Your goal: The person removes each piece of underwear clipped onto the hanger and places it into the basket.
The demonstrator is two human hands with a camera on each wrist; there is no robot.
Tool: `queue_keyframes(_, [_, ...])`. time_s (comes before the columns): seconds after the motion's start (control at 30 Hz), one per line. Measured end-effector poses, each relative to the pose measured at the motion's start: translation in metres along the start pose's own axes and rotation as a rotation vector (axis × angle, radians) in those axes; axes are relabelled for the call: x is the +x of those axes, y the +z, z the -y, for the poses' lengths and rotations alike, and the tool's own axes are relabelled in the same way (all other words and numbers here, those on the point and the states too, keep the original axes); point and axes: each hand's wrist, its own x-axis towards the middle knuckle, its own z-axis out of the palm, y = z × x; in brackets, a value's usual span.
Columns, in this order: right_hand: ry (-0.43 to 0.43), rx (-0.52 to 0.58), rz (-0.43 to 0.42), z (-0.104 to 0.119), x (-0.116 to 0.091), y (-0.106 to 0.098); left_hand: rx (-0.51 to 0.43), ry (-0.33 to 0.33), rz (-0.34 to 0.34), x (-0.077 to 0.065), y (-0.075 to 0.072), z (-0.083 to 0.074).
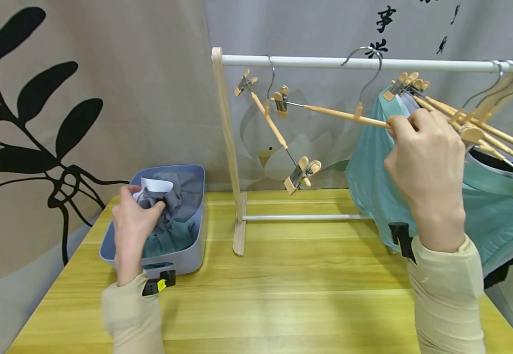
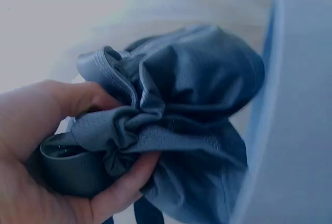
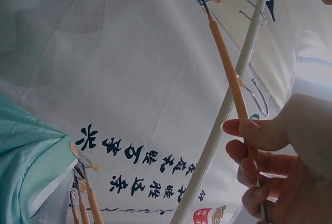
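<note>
My left hand (image 1: 134, 221) pinches a bunched grey-blue garment (image 1: 163, 196) with a pale band, over the blue-grey basket (image 1: 196, 263) at the left. The left wrist view shows thumb and fingers closed on the garment's folded waistband (image 2: 171, 141). My right hand (image 1: 429, 167) grips one arm of a wooden clip hanger (image 1: 331, 112), whose metal hook (image 1: 373, 61) is up at the rack's white rail (image 1: 300, 61). In the right wrist view the fingers curl round the hanger's bar (image 3: 228, 68). That hanger carries no garment; its far clip (image 1: 281, 101) stands free.
Another bare clip hanger (image 1: 270, 120) hangs at the rail's left end. At the right, several hangers crowd together, bearing turquoise garments (image 1: 371, 162) that drape low. A teal cloth (image 1: 170, 238) lies in the basket. The rack's wooden left post (image 1: 226, 132) stands on the yellow wooden table (image 1: 283, 295).
</note>
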Motion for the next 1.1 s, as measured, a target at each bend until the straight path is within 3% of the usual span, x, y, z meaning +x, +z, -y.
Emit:
queue_keyframes(0.2, [-0.011, -0.005, 0.017, 0.002, 0.007, 0.001, 0.022, -0.087, -0.019, 0.009, 0.003, 0.018])
queue_keyframes(0.53, [-0.048, -0.032, 0.04, 0.009, 0.018, 0.003, 0.139, -0.115, 0.023, 0.013, 0.015, 0.039])
queue_keyframes(0.83, [-0.038, -0.05, 0.083, 0.015, 0.022, 0.004, 0.214, -0.111, 0.063, 0.012, 0.023, 0.037])
queue_keyframes(1.1, [-0.064, -0.044, 0.072, 0.018, 0.022, 0.007, 0.233, -0.021, -0.034, 0.005, 0.035, 0.019])
